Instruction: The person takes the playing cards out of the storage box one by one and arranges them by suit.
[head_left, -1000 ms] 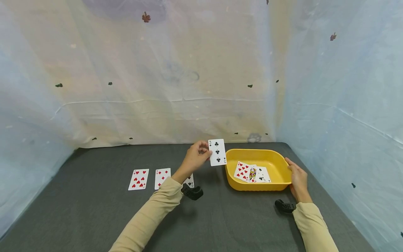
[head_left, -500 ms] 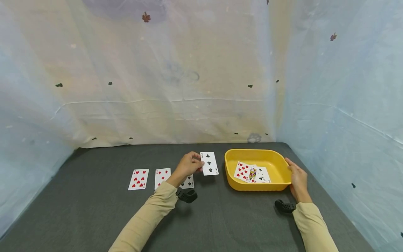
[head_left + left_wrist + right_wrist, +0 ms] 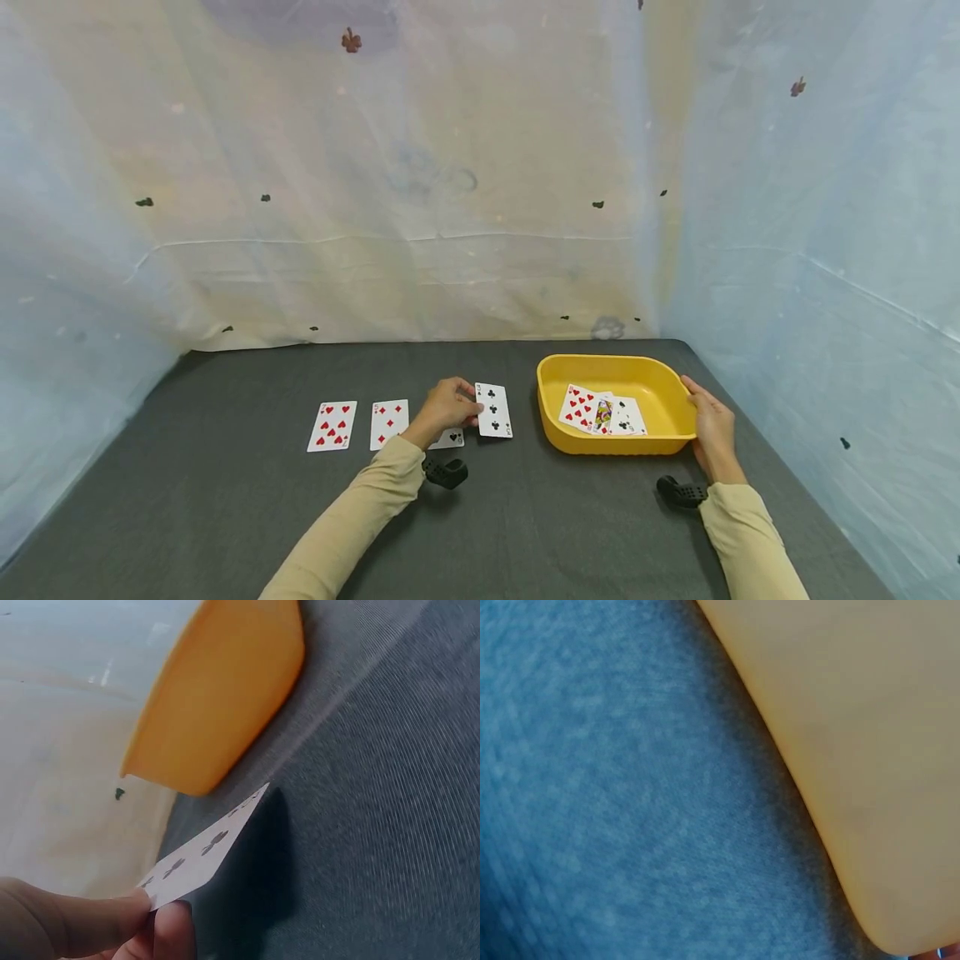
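My left hand (image 3: pixel 444 408) pinches a three of clubs playing card (image 3: pixel 493 410) by its left edge, between thumb and fingers. In the left wrist view the card (image 3: pixel 206 851) slants close over the cloth, casting a shadow beneath it. My right hand (image 3: pixel 712 429) grips the right end of a yellow plastic tub (image 3: pixel 555 442) at its rim. Several face-up cards overlap inside the tub, among them a red heart card (image 3: pixel 577 407) and a black-suited card (image 3: pixel 628 417). The right wrist view shows mostly the tub's wall (image 3: pixel 855 787), with only a sliver of fingers.
On the dark grey cloth-covered table (image 3: pixel 225 500) a seven of hearts (image 3: pixel 332 427) and a five of diamonds (image 3: pixel 387 421) lie face up in a row. A black-suited card (image 3: pixel 450 440) beside them is partly hidden behind my left wrist. Plastic sheeting (image 3: pixel 420 275) hangs behind.
My left hand has moved left and down with the three of clubs, away from the tub's left rim and closer to the table. The right hand and tub have stayed in place.
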Available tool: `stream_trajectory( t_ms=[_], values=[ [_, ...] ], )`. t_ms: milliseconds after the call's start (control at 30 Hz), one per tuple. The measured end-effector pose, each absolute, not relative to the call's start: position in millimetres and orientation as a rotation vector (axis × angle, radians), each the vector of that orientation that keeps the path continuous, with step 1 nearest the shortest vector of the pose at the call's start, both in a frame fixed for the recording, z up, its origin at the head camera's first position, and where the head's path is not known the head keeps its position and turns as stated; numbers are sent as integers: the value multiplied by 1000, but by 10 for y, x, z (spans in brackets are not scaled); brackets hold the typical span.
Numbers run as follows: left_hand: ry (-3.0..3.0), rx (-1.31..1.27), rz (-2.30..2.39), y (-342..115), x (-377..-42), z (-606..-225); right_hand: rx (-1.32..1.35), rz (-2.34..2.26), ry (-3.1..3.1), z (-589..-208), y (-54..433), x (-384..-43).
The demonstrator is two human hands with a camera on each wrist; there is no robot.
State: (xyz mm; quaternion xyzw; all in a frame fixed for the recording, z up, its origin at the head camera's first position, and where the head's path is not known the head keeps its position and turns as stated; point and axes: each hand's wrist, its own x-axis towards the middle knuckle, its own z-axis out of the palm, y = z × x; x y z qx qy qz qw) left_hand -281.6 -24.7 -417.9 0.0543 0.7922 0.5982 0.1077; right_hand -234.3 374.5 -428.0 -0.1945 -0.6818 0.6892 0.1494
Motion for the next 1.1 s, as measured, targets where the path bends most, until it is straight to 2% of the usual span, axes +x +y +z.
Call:
stream_trajectory(
  t_ms=[567, 833, 1100],
  values=[
    [2502, 81, 1579, -219, -2822, -4150, -557, 1989, -1966, -4289, 3755, -2343],
    [2677, 188, 1372, -220, -2854, -4132, -557, 1991, -1949, -4257, 3772, -2349],
    [2630, 198, 1374, -243, -2847, -4177, -559, 1961, -2010, -4261, 3763, -2321]
  ],
)
